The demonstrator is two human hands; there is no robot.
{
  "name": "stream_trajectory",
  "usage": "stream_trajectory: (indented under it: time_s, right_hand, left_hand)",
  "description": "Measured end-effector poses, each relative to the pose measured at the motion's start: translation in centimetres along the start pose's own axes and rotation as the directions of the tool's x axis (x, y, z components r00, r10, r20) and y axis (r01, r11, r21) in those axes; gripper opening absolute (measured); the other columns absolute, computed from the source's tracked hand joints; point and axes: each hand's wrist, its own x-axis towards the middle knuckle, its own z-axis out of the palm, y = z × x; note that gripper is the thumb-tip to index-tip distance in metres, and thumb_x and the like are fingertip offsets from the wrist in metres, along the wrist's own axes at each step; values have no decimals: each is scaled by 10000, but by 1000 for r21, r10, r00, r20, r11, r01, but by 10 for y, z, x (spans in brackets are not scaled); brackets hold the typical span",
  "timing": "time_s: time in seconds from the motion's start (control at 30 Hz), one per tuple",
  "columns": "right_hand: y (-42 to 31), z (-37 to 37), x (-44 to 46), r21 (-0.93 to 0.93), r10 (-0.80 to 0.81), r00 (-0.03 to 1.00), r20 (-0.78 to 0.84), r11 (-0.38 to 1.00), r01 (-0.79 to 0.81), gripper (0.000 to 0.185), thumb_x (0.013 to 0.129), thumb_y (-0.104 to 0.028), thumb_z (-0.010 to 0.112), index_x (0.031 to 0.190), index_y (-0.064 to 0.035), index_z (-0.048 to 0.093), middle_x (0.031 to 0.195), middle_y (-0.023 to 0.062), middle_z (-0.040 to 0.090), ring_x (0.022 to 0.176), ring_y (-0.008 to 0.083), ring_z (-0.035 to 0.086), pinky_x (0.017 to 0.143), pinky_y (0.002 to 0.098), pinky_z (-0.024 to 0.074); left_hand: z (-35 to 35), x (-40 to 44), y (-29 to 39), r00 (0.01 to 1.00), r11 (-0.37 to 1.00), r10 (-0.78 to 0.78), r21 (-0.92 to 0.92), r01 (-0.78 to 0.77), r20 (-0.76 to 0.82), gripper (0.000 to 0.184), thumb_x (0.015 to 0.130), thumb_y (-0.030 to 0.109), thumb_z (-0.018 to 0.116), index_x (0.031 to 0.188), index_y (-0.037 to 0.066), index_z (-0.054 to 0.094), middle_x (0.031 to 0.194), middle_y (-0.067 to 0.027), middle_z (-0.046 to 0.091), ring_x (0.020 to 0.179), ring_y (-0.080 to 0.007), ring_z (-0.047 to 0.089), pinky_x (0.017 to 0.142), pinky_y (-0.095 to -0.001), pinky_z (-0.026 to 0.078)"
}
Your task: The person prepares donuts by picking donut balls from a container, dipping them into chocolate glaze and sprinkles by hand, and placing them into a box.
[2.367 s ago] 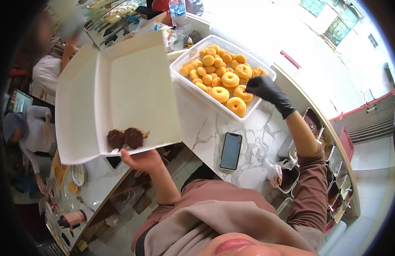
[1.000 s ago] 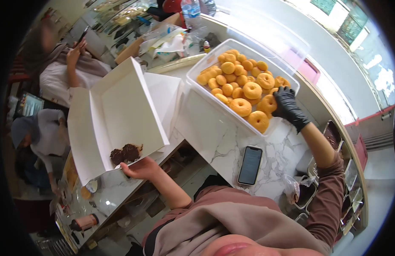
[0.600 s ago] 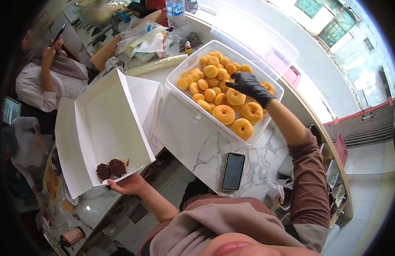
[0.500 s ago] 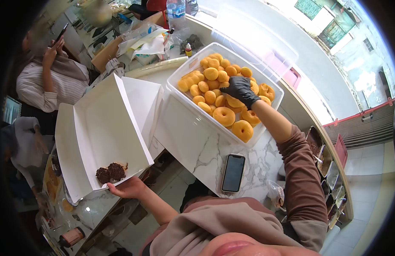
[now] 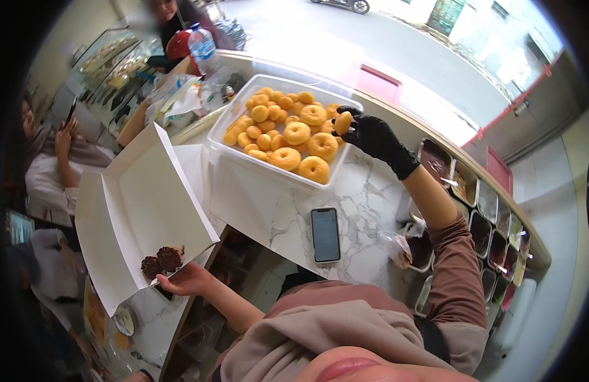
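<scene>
In a black glove, my right hand (image 5: pixel 377 141) pinches a small plain donut (image 5: pixel 343 123) above the right edge of a clear plastic tub (image 5: pixel 269 167). Ring donuts (image 5: pixel 297 133) and small round ones fill much of that tub. My bare left hand (image 5: pixel 185 279) grips the near corner of an open white cardboard box (image 5: pixel 141 197), thumb at the rim and the other fingers hidden beneath. Chocolate-coated donuts (image 5: pixel 170 258), dark and rough-topped, sit in the box's near corner, close to my left thumb.
A phone (image 5: pixel 326 235) lies on the marble counter (image 5: pixel 262 219). Metal trays of toppings (image 5: pixel 436 159) line the right side, with a plastic bag (image 5: pixel 397 247) beside them. A water bottle (image 5: pixel 202 46) stands at the back. One person (image 5: pixel 65 153) holds a phone at left; another (image 5: pixel 173 25) is beyond the counter.
My right hand has come up out of the donuts and moved right, now with a small donut in its fingers. The left hand still holds the box. The view has shifted toward the right.
</scene>
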Motion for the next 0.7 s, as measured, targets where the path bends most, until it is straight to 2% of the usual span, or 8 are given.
stream_trajectory:
  time_s: [0.07,0.17,0.23,0.3,0.33,0.47,0.5,0.7]
  right_hand:
    - [-31,-18,-49,-660,-78,997,-20,750,46,347,733,-19,562,1067,-17,468,1134,80,436,893,193,508,779,260,436]
    - [-40,-50,-115,71,130,990,-57,990,-126,329,744,-29,547,1061,-5,466,1147,94,435,885,165,505,748,266,435]
    - [-58,-62,-161,577,311,944,-109,793,-195,329,727,-76,580,1036,-9,488,1015,117,525,817,161,530,706,282,441]
    - [-62,-80,-205,-116,179,960,-214,971,-207,332,713,-92,600,1016,-3,498,925,119,556,767,164,542,686,279,441]
    - [-75,-92,-228,-458,125,967,-222,862,-217,334,706,-101,611,1007,0,503,880,120,572,742,165,549,676,278,442]
    - [-67,-121,-314,0,189,918,-348,979,-202,386,722,-146,597,1054,2,469,861,83,575,772,162,557,719,250,436]
    - [-88,-120,-334,515,338,880,-333,847,-130,398,764,-199,537,1086,11,434,932,76,544,824,152,534,755,239,425]
    - [-52,-183,-440,483,333,785,-523,874,-49,391,761,-169,549,1103,-11,445,987,63,523,920,119,486,793,250,414]
  left_hand:
    - [11,-14,2,998,1000,-27,-6,27,57,430,702,209,516,1052,-27,438,1049,-163,487,961,-283,488,846,-371,386]
    - [22,-38,6,986,990,-126,-51,132,107,436,694,205,530,1049,-30,440,1042,-167,494,947,-288,500,837,-371,403]
    - [25,-56,5,970,980,-166,-77,182,177,435,691,204,534,1046,-31,442,1045,-169,492,949,-286,501,838,-372,407]
    - [24,-74,5,952,967,-209,-95,235,224,432,685,194,538,1042,-32,444,1045,-169,492,952,-287,500,838,-378,412]
    - [34,-86,14,941,958,-245,-89,271,235,430,687,193,534,1042,-32,444,1044,-169,492,952,-288,500,836,-380,413]
    - [25,-126,10,899,924,-326,-103,369,293,413,696,193,512,1034,-35,445,1042,-176,493,952,-299,500,838,-396,415]
    - [25,-137,11,892,920,-334,-100,379,305,412,698,195,510,1033,-36,446,1042,-177,492,954,-299,499,838,-398,415]
    - [17,-182,26,867,894,-372,-122,430,332,368,698,196,516,978,-38,470,1001,-174,516,935,-293,511,837,-405,414]
